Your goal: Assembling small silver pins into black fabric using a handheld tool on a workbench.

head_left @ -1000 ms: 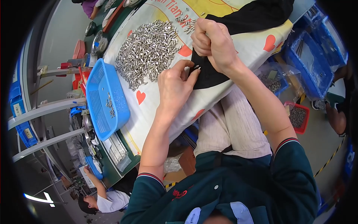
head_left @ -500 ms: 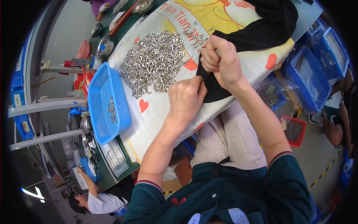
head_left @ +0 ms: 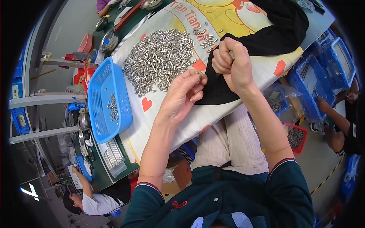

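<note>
My left hand (head_left: 181, 93) is turned partly palm up beside a pile of small silvery metal pins (head_left: 159, 59). Its thumb and forefinger pinch together, and what sits between the tips is too small to name. To its right, my right hand (head_left: 236, 66) is closed in a fist above a black cloth (head_left: 216, 91); a small greyish spot shows at its fingers, but I cannot tell what it is. The cloth runs from under both hands to the far right. Several loose pins (head_left: 206, 38) lie just beyond my right hand.
A blue plastic basket (head_left: 127, 110) with some pins stands left of the pile on the printed tablecloth (head_left: 146, 129). Blue crates (head_left: 310, 81) and a red bin (head_left: 304, 142) of small parts are at right. Other people work at far left, lower left and right.
My left hand has moved slightly left, away from my right hand, and rolled so its palm shows. The right fist has shifted slightly right. At right, a person's arm now reaches to a crate.
</note>
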A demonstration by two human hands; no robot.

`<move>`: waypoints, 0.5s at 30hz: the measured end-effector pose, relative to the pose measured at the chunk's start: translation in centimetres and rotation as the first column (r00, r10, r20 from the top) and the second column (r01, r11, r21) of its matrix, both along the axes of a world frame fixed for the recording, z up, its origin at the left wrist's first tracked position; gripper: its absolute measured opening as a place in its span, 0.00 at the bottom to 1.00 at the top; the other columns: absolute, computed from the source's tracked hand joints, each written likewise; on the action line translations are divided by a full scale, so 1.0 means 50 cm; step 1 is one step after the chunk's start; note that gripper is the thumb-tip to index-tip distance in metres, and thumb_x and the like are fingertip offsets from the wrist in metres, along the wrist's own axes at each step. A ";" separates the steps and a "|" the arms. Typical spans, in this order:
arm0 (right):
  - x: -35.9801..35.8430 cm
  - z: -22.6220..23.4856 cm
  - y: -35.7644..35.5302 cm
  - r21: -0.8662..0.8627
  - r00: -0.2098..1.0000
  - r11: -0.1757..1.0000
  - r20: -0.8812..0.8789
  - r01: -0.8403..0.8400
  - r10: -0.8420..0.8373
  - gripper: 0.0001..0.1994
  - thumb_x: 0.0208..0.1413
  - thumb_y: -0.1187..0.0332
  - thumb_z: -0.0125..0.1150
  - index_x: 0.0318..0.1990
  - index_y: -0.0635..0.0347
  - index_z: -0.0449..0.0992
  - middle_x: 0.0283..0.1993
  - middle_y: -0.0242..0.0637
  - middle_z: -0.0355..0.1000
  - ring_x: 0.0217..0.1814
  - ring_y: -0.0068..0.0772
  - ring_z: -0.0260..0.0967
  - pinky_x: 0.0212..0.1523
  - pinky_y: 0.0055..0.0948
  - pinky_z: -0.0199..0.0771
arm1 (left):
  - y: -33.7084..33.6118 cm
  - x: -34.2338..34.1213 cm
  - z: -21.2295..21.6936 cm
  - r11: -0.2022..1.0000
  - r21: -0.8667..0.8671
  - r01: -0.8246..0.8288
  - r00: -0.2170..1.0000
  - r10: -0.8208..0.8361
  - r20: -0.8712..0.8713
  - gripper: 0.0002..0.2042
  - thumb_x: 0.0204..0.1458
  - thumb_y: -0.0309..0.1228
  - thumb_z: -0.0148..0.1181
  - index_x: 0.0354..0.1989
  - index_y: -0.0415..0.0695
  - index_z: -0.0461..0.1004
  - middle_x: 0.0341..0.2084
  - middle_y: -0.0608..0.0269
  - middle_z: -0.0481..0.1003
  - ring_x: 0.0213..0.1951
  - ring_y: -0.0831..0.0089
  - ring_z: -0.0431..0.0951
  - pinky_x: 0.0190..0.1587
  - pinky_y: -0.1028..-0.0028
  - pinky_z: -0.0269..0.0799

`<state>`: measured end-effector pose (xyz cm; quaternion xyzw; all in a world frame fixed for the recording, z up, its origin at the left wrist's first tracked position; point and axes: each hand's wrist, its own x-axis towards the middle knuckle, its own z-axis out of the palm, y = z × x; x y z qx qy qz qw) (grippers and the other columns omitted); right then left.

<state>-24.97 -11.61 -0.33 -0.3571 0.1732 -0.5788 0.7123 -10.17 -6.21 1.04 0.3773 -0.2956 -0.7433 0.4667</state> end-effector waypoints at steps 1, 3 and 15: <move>0.000 -0.001 0.000 0.001 1.000 1.000 -0.005 -0.007 0.007 0.20 0.56 0.62 0.34 0.12 0.54 0.49 0.09 0.24 0.42 0.10 0.16 0.33 0.13 0.21 0.35 | 0.001 0.003 -0.003 1.000 0.001 -0.007 1.000 0.007 -0.005 0.04 0.49 0.27 0.53 0.29 0.41 0.67 0.25 0.66 0.67 0.20 0.86 0.56 0.17 0.86 0.52; -0.001 -0.002 -0.002 -0.003 1.000 1.000 0.005 -0.010 0.010 0.20 0.56 0.61 0.34 0.12 0.54 0.49 0.09 0.24 0.42 0.10 0.16 0.33 0.13 0.21 0.36 | -0.002 0.012 -0.009 0.997 0.062 0.040 0.995 -0.034 -0.096 0.04 0.50 0.28 0.53 0.29 0.40 0.67 0.25 0.65 0.68 0.19 0.87 0.56 0.17 0.88 0.52; -0.001 -0.009 -0.002 -0.006 0.998 1.000 0.067 -0.001 0.001 0.19 0.55 0.64 0.37 0.13 0.55 0.49 0.09 0.24 0.43 0.10 0.15 0.33 0.11 0.20 0.35 | 0.001 0.006 -0.020 0.997 0.071 -0.016 0.993 0.024 -0.111 0.10 0.50 0.27 0.53 0.38 0.33 0.70 0.23 0.64 0.70 0.19 0.86 0.58 0.17 0.88 0.54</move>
